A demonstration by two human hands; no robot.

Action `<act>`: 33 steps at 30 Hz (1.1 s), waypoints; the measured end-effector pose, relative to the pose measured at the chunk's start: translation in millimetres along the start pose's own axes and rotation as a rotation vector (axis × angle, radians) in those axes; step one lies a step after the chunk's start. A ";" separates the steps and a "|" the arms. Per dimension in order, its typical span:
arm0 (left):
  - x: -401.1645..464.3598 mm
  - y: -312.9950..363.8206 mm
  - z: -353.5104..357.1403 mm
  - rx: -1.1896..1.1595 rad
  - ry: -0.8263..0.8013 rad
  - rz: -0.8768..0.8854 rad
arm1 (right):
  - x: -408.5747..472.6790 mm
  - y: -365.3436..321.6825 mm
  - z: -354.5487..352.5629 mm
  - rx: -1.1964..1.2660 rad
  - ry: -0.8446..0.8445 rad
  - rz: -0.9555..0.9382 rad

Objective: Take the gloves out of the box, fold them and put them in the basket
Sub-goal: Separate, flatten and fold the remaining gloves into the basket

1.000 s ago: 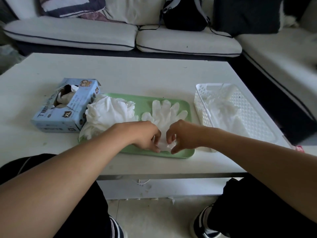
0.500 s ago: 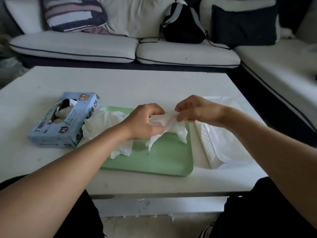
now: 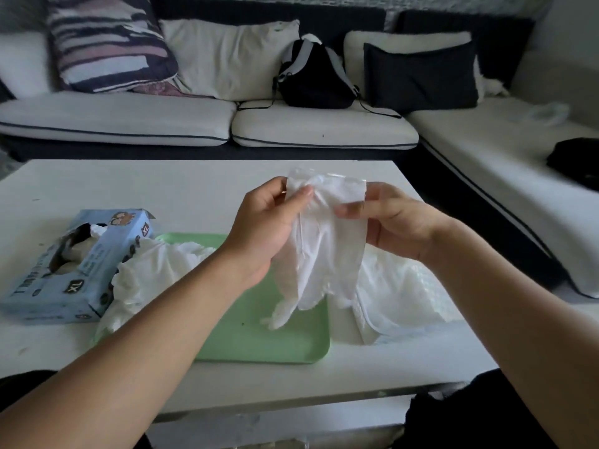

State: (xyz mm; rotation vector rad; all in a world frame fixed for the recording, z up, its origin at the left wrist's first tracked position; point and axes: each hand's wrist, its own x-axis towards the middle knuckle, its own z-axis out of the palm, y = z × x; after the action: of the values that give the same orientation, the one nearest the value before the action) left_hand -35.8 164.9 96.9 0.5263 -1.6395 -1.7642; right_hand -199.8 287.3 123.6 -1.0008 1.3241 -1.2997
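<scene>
Both hands pinch the cuff of one white glove [image 3: 324, 241], left hand [image 3: 269, 228] and right hand [image 3: 392, 222] at opposite corners, hanging it over the green tray [image 3: 259, 338]; keep the cuff taut, lay it flat, then fold toward the basket [image 3: 372, 328]

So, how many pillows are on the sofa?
4: a striped pillow at the left, a white pillow beside it, a dark pillow right of the backpack, and a white one behind it. Others may be hidden.
</scene>
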 end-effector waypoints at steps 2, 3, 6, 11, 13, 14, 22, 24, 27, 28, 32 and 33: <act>3.3 5.3 14.5 0.023 -0.007 0.001 | -3.3 -7.4 -8.9 0.020 0.141 -0.037; 7.0 9.5 24.6 0.030 -0.024 0.000 | -7.0 -12.6 -16.0 0.038 0.195 -0.054; 21.4 23.6 53.7 0.020 -0.039 -0.011 | -20.7 -30.1 -38.2 0.064 0.309 -0.104; 46.2 21.8 91.3 0.065 -0.071 -0.034 | -35.4 -36.9 -74.1 0.052 0.431 -0.121; 55.2 11.2 100.2 0.113 -0.074 -0.062 | -32.4 -30.0 -88.3 0.039 0.458 -0.087; 59.1 6.0 102.6 0.136 -0.077 -0.083 | -29.2 -25.4 -93.5 0.041 0.463 -0.066; 90.3 10.9 112.1 0.183 -0.132 -0.005 | -12.6 -23.5 -120.2 0.011 0.505 -0.234; 91.6 11.5 111.0 0.211 -0.167 0.038 | -18.6 -22.9 -124.1 -0.040 0.494 -0.296; 81.0 -15.2 105.8 0.325 -0.237 0.058 | -30.7 -4.9 -129.3 -0.170 0.438 -0.219; 74.9 -30.6 103.3 0.385 -0.258 0.063 | -35.5 5.7 -131.5 -0.288 0.412 -0.144; 42.6 -75.3 97.3 0.669 -0.435 0.060 | -56.3 44.4 -134.9 -0.916 0.192 0.198; 34.2 -80.9 98.1 0.755 -0.485 0.060 | -60.8 50.3 -131.7 -0.956 0.122 0.234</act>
State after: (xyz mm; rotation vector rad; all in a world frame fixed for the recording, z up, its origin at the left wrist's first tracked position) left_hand -143.0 210.3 35.4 0.3733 -2.6485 -1.2332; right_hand -314.7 374.5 71.2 -1.3367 2.1563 -0.5097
